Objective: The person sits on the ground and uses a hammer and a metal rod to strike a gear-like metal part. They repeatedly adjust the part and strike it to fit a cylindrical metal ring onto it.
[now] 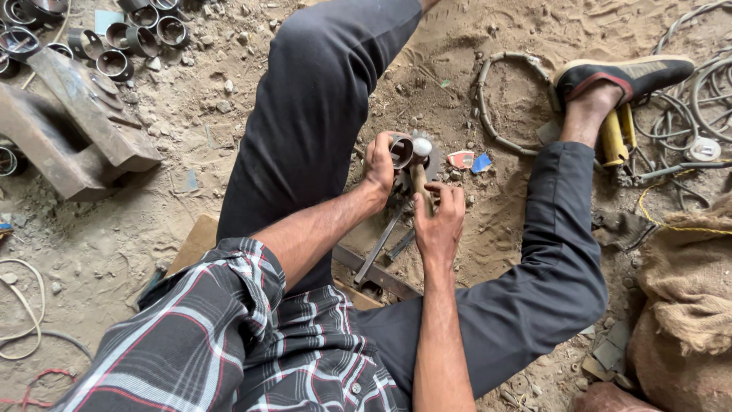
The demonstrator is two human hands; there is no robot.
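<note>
Seated on sandy ground, the person's left hand (379, 162) clamps a short metal ring (402, 152) on edge, steadying it for blows; just beside the ring, the right hand (438, 221) fists a wooden-handled hammer (420, 164), head touching the ring; more rings (130, 34) lie well apart

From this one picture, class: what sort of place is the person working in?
Probably a rough metal workshop with a dirt floor: short metal rings lie heaped, a heavy steel block sits nearby, and the right hand holds a hammer.
</note>
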